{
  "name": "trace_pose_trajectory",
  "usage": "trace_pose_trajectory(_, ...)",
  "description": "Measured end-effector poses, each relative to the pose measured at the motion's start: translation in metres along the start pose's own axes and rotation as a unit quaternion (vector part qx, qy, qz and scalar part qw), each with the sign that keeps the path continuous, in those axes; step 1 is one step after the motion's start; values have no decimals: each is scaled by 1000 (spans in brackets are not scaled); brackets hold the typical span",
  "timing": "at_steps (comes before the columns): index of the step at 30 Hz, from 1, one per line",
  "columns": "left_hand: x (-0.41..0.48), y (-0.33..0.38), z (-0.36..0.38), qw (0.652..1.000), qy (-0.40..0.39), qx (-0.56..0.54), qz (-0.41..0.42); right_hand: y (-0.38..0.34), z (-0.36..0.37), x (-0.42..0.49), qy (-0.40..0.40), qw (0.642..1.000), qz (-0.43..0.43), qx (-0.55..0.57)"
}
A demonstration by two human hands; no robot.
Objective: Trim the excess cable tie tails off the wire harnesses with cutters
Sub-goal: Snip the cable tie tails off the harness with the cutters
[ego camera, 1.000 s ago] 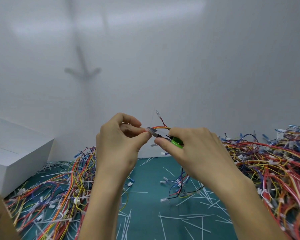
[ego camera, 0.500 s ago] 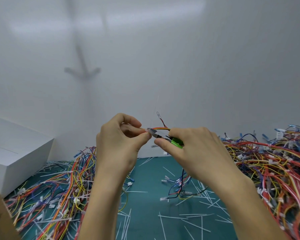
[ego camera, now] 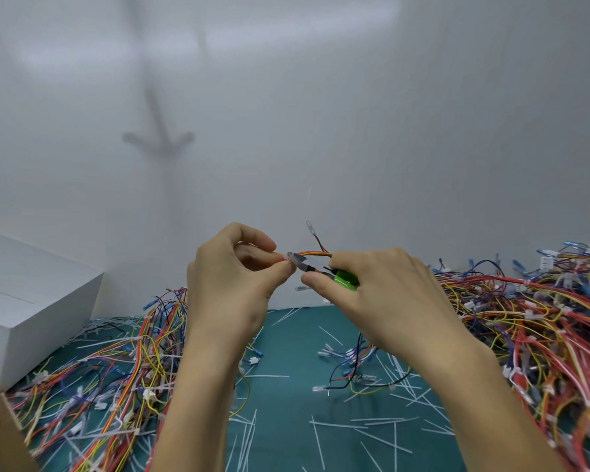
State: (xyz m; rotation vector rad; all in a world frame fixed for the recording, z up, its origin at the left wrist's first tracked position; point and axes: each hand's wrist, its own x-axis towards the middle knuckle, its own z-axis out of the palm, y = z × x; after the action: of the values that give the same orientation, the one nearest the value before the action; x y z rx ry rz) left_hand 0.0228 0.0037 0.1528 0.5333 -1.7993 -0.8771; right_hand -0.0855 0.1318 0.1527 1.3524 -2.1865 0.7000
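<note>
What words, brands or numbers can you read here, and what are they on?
No readable text anywhere.
cutters: green handle shows no brand.
white box: plain.
wire harness in the left hand: no tag.
connectors in the wire pile: too small to tell.

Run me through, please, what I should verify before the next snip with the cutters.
1. Cutters held firmly by the right hand: ok, green handles inside its grip.
2. Wire harness steadied: ok, the left hand pinches it beside the cutter head.
3. Blades seated on a tie tail: cannot tell, the tail is hidden at the tip.
4. Left fingertips away from the blades: not ok, they sit right against the cutter head.
5. Coloured wires outside the blades: cannot tell.
</note>
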Motion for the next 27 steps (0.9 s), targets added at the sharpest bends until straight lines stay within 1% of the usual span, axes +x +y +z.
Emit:
trace_pose_trajectory(14, 2, -2, -1, 1000, -1, -2, 5, -4, -2, 0, -19, 1000, 14, -2)
trace_pose_trajectory(17, 1, -1, 0, 1000, 0, -2, 6, -4, 0, -1, -27, 999, 28, 15)
trace_pose_trajectory(19, 1, 0, 0, 1000, 2, -7, 3, -4, 2, -1, -55, 995, 47, 67)
trace_pose_trajectory(20, 2, 1, 0, 1000, 3, -10, -1, -4, 3, 0, -76, 988, 62, 116)
trace_pose_trajectory(23, 2, 1, -1, 999, 10, -26, -21, -4, 2, 2, -118, 945, 127, 279)
trace_pose_trajectory(24, 1, 2, -2, 999, 13, -36, -28, -4, 2, 2, -122, 934, 141, 305)
trace_pose_trajectory(27, 1, 1, -3, 997, 15, -63, -50, -4, 4, 3, -129, 920, 151, 338)
